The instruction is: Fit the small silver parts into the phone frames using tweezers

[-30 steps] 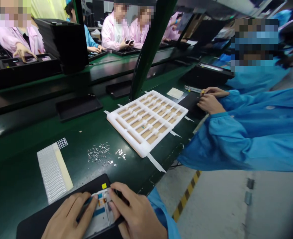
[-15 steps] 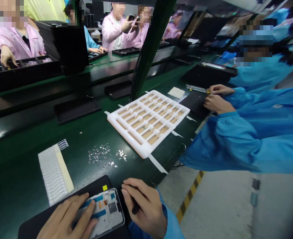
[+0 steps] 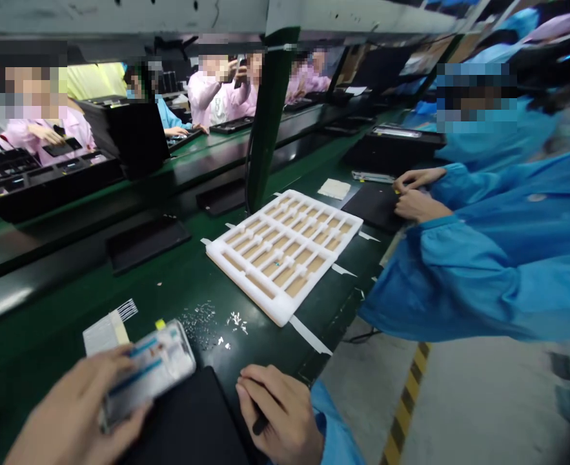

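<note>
My left hand grips a silvery phone frame by its edges, with blue strips inside and a yellow tab at its far side. It is tilted above the left part of a black pad. To the right of that pad, my right hand is closed around a slim dark tool; only one dark end shows, so its kind is unclear. A sheet of pale strips lies partly behind the phone frame. Small shiny bits are scattered on the green bench beyond the pad.
A white foam tray with slots stands ahead, with tape strips around it. On the right, a co-worker's hands work over a black mat. A green post rises behind the tray. Dark flat trays lie across the bench.
My left hand has gone from resting flat on the phone frame to gripping it, and has lifted it up and left off the pad. My right hand stays nearly in place.
</note>
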Demonstrator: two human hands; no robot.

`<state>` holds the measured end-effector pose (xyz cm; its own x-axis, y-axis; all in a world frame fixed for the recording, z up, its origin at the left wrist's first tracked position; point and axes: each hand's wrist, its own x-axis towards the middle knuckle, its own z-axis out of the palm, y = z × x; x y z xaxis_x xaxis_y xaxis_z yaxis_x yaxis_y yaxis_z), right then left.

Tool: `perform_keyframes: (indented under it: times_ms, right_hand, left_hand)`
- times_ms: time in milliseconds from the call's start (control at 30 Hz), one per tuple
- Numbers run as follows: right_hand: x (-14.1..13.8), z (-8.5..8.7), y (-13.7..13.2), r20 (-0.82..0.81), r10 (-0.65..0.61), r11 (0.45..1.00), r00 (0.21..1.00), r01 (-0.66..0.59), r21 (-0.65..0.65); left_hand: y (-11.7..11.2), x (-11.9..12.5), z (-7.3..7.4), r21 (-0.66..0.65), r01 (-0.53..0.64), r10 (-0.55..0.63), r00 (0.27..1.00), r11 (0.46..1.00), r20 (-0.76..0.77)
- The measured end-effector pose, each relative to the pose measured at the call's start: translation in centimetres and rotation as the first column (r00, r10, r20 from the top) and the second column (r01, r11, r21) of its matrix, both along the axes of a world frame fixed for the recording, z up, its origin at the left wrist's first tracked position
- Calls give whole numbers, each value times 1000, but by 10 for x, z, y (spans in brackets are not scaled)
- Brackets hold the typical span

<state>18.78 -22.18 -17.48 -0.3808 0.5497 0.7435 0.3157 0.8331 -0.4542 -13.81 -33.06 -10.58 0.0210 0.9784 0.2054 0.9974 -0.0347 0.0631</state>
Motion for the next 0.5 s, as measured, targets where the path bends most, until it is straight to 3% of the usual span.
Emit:
perform_keyframes:
  times_ms: [67,200,300,500]
  right_hand:
    - [-1,-1,0,-9,-6,1000,1000,6,0]
    - [-4,-7,0,-26,-33,999,999,34,43]
    - [-5,-12,3,-45,-49,994,998,54,99]
    - [-13,-19,14,-90,-110,971,990,126,201]
  left_hand:
    - [37,-36,23,-97,-222,229,971,970,67]
    - [118,-86,57,-170,-337,348,936,926,42]
    - [175,-103,59,-217,-328,346,937,919,50]
    - [268,-115,45,-241,-314,342,936,918,85]
